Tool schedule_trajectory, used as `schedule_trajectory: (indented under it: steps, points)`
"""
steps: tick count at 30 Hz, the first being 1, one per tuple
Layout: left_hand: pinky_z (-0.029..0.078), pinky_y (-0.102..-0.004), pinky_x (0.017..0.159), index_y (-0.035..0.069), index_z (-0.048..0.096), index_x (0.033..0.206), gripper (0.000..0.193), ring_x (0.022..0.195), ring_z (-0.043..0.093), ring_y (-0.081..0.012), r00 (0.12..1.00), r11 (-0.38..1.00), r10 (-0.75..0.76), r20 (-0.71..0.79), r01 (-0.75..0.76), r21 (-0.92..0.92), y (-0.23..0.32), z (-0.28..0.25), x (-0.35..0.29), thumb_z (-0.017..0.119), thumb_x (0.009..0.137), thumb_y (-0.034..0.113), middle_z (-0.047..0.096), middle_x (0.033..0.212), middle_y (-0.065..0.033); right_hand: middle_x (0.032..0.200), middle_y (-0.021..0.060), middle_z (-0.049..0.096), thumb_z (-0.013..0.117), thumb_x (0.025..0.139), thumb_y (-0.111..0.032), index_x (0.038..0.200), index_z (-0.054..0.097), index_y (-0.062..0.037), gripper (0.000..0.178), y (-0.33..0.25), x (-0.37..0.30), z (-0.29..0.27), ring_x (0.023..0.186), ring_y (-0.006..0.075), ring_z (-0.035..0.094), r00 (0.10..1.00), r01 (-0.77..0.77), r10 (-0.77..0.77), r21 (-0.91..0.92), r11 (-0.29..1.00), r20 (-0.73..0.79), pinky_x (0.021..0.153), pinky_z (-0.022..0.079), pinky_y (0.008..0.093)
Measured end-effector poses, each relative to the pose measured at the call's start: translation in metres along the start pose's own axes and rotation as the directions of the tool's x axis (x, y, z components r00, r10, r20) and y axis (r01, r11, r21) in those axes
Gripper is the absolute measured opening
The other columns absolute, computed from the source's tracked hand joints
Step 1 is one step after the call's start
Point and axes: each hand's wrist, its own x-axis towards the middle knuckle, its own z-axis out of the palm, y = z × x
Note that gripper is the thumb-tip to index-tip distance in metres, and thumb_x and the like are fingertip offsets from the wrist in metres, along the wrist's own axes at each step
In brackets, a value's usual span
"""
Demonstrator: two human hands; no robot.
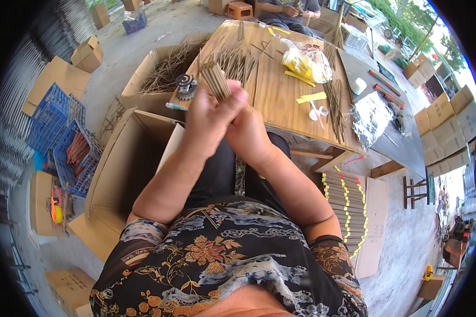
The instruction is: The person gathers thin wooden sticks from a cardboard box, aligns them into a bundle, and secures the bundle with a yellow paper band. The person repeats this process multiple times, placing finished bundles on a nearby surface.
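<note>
The left hand (pixel 207 117) is wrapped around a bunch of thin brown sticks (pixel 215 82) at the near left side of the wooden bench (pixel 277 108), and the right hand (pixel 252 134) touches it, its fingers mostly hidden, so I cannot tell its grip.

Compact bundle of thin brown sticks (pixel 215 80), ends roughly level, leaning left, held in both hands (pixel 208 116)

A black top (pixel 232 259) printed with orange and red flowers (pixel 209 251), cloudy grey-white patches (pixel 256 272) and pale scrolls (pixel 256 233) has short patterned sleeves (pixel 333 264). The trousers (pixel 211 177) are plain black.
</note>
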Motion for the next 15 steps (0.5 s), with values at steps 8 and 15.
schedule_trajectory:
  steps: [8, 15]
  points:
    - [0.043, -0.0200, 0.055, -0.001, 0.054, 0.082, 0.019, 0.057, 0.052, -0.0061, 0.981, 0.989, 0.015, -0.194, -0.043, -0.142, 0.009, 0.023, 0.007, 0.062, 0.080, 0.016, 0.057, 0.062, -0.0027, 0.079, 0.0210, 0.059, 0.057, 0.074, -0.013, 0.099, 0.046, 0.0033, 0.032, 0.000, -0.006, 0.008, 0.069, 0.0369, 0.059, 0.995, 0.095, -0.102, -0.230, 0.969, -0.020, 0.058, 0.048, 0.0407]
    - [0.043, -0.0208, 0.056, 0.001, 0.054, 0.080, 0.015, 0.051, 0.048, -0.0057, 0.983, 0.975, 0.161, -0.083, -0.146, 0.170, 0.028, 0.020, 0.006, 0.059, 0.082, 0.016, 0.052, 0.061, 0.0003, 0.099, 0.0210, 0.054, 0.058, 0.072, -0.011, 0.102, 0.047, 0.0012, 0.033, -0.017, -0.002, 0.003, 0.089, 0.0355, 0.054, 0.974, 0.221, -0.217, -0.073, 0.973, 0.058, 0.072, 0.045, 0.0402]
